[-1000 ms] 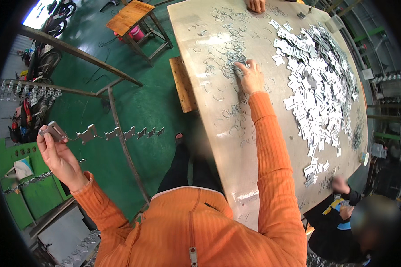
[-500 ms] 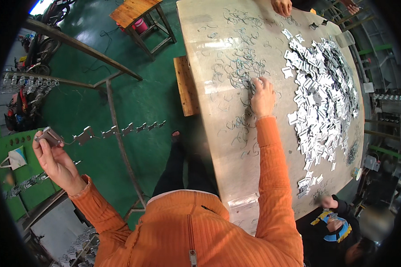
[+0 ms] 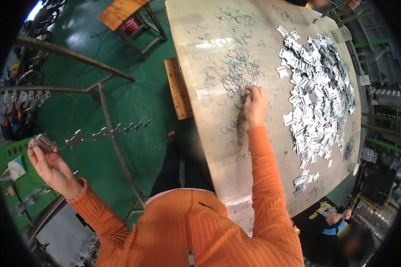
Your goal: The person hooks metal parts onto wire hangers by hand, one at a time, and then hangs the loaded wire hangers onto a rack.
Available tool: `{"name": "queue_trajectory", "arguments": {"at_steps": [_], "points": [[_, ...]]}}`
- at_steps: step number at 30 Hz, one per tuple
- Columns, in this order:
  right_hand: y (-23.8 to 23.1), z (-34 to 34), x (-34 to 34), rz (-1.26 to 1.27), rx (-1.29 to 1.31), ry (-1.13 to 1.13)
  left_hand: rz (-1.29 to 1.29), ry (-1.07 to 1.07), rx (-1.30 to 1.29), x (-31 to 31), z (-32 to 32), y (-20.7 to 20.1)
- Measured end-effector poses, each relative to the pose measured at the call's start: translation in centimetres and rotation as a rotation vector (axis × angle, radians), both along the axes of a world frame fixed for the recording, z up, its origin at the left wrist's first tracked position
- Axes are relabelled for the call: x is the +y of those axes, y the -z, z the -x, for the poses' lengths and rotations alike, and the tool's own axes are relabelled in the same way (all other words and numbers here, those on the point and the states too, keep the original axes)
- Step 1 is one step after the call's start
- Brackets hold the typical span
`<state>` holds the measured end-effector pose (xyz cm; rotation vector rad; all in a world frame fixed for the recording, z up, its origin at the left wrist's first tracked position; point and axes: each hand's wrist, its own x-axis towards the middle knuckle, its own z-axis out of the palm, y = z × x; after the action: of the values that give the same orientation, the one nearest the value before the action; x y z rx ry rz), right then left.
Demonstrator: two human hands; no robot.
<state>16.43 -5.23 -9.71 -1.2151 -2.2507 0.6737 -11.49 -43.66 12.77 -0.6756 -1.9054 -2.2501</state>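
Raised at the left, my left hand [image 3: 55,171] is closed around a small flat metal plate [image 3: 44,144] with notched edges. From it a string of similar metal plates [image 3: 75,139], joined by thin wire, runs off to the right above the floor. On the table, my right hand [image 3: 256,107] has its fingertips pinched together at the near edge of a scattered heap of thin wire hooks [image 3: 239,73]. Whatever lies between those fingertips is too small to tell. To the right of this hand spreads a big pile of silvery metal plates [image 3: 316,100].
The large table [image 3: 196,42] fills the right side, a wooden bench [image 3: 177,89] along its left edge. A metal frame [image 3: 111,120] stands left of my legs. Another person [image 3: 332,227] handles something at the lower right; more hands [image 3: 353,3] show at the top.
My right hand has drawn slightly nearer along the hooks, its fingers closer together. My left hand still holds the plate. The co-worker at lower right has brought both hands together.
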Motion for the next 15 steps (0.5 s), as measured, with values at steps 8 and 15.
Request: {"name": "queue_trajectory", "arguments": {"at_steps": [8, 15], "points": [[0.7, -1.8, 2.5, 0.043, 0.021, 0.238, -0.017, 0.033, -0.022, -0.5, 1.5, 0.1], [0.4, -0.7, 1.6, 0.047, -0.093, 0.328, -0.044, 0.032, -0.033, 0.9, 1.4, 0.2]]}}
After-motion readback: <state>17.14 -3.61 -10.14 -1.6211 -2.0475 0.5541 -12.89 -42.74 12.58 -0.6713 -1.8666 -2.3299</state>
